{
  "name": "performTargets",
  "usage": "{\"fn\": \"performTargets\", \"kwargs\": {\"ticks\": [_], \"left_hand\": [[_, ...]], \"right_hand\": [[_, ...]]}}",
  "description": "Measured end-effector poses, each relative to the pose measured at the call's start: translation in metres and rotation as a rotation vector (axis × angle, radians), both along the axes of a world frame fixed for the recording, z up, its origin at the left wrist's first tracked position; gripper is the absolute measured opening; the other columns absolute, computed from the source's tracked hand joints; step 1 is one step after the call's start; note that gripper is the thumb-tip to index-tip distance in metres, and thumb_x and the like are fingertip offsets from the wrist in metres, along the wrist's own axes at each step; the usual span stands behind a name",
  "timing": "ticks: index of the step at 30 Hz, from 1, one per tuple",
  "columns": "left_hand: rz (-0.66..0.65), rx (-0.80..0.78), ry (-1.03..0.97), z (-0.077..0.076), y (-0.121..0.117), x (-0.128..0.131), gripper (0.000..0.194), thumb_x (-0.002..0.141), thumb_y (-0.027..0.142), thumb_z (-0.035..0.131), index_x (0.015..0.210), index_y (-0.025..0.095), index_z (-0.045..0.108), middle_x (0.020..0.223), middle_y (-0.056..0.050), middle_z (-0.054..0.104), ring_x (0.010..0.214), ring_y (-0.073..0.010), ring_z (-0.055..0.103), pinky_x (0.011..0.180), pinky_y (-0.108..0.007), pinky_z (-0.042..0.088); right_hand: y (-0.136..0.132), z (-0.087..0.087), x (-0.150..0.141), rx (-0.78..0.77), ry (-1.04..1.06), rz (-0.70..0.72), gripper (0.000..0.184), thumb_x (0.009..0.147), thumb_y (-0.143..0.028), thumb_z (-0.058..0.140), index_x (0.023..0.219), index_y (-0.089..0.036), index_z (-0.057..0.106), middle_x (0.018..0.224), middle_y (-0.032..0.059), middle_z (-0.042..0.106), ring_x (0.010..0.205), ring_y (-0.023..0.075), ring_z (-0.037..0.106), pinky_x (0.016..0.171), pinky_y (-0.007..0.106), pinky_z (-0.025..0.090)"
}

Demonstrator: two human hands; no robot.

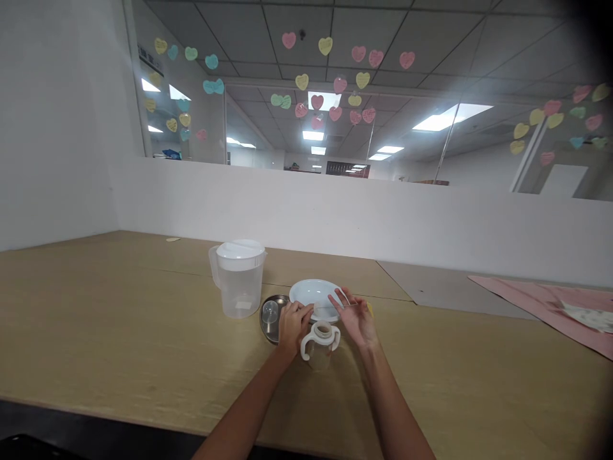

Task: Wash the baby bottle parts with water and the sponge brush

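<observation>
My left hand [293, 324] is closed, its thumb and fingertips pinching a small pale piece [315, 308] over the white bowl [301, 289]. From that piece a thin rod [352, 305] runs across to my right hand [358, 322]. The fingers there are partly spread, with the rod held across them; a yellow end [370, 310] shows beyond. Between my wrists stands a clear baby bottle [319, 358], upright, with a white two-handled collar [330, 336] and an uncovered mouth. Just left of my left hand, a clear cap [271, 312] sits in a round metal tray [265, 329], partly hidden.
A lidded translucent pitcher [241, 287] stands to the left of the tray. On the right, a grey sheet [445, 294] and a pink cloth [531, 297] lie on the wooden table [143, 345]. A white wall [311, 207] rises behind, with a window above it.
</observation>
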State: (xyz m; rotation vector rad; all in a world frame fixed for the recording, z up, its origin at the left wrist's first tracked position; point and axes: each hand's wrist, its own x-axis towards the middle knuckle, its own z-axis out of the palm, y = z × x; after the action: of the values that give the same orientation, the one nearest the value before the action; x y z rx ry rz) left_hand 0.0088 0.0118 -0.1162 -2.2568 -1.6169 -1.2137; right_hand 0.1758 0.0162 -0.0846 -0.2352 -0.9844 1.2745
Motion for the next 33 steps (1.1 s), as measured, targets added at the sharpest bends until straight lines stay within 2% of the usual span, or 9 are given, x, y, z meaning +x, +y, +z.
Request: {"fn": "performTargets", "kwargs": {"ticks": [5,10,17,21,25,31,33], "left_hand": [[0.027,-0.048,0.0,0.003,-0.001,0.003,0.028,0.087,0.029,0.037,0.09,0.025,0.064,0.078,-0.002,0.058,0.077,-0.0163,0.047,0.069,-0.028,0.03],[0.027,-0.068,0.023,0.009,0.0,0.01,0.029,0.088,0.03,0.036,0.085,0.025,0.064,0.08,-0.001,0.061,0.078,-0.0162,0.047,0.069,-0.03,0.027],[-0.036,-0.024,0.086,0.014,0.016,0.018,0.028,0.087,0.031,0.038,0.081,0.024,0.065,0.081,-0.001,0.062,0.079,-0.0172,0.046,0.069,-0.031,0.027],[-0.155,0.01,0.088,0.019,0.02,0.021,0.024,0.086,0.032,0.042,0.084,0.023,0.065,0.082,-0.002,0.062,0.079,-0.0166,0.046,0.071,-0.031,0.029],[-0.23,0.031,0.082,0.019,0.02,0.025,0.023,0.085,0.031,0.044,0.082,0.022,0.064,0.084,-0.001,0.063,0.08,-0.0163,0.047,0.073,-0.031,0.031],[-0.192,0.031,-0.015,0.015,0.021,0.023,0.025,0.086,0.03,0.042,0.08,0.02,0.065,0.081,-0.002,0.061,0.078,-0.0161,0.047,0.07,-0.03,0.032],[-0.203,0.024,-0.014,0.013,0.02,0.021,0.024,0.085,0.029,0.043,0.079,0.02,0.065,0.081,-0.002,0.061,0.078,-0.0158,0.048,0.07,-0.029,0.033]], "right_hand": [[0.004,-0.002,0.001,-0.028,-0.103,-0.102,0.026,0.061,-0.045,0.07,0.07,-0.021,0.069,0.096,0.0054,0.065,0.102,0.0228,0.053,0.098,0.044,0.036],[0.004,0.001,-0.001,-0.047,-0.209,-0.184,0.025,0.062,-0.044,0.069,0.066,-0.02,0.068,0.101,0.0056,0.064,0.105,0.0228,0.052,0.099,0.041,0.034],[0.011,-0.01,0.002,-0.076,-0.454,-0.359,0.026,0.068,-0.044,0.062,0.074,-0.019,0.07,0.117,0.0075,0.056,0.111,0.0241,0.048,0.096,0.04,0.036],[0.015,-0.017,0.0,-0.019,-0.625,-0.412,0.023,0.072,-0.042,0.059,0.077,-0.023,0.07,0.116,0.0057,0.056,0.109,0.0226,0.05,0.097,0.041,0.034],[0.013,-0.016,-0.003,0.017,-0.718,-0.392,0.024,0.071,-0.043,0.059,0.079,-0.023,0.07,0.114,0.0065,0.057,0.107,0.0221,0.051,0.097,0.041,0.033],[0.007,-0.009,-0.004,0.044,-0.522,-0.201,0.037,0.072,-0.051,0.055,0.086,-0.02,0.069,0.12,0.0088,0.053,0.11,0.0242,0.049,0.095,0.04,0.036],[0.006,-0.007,-0.004,0.042,-0.518,-0.197,0.035,0.072,-0.051,0.054,0.083,-0.021,0.07,0.117,0.0077,0.056,0.108,0.0242,0.049,0.094,0.041,0.036]]}}
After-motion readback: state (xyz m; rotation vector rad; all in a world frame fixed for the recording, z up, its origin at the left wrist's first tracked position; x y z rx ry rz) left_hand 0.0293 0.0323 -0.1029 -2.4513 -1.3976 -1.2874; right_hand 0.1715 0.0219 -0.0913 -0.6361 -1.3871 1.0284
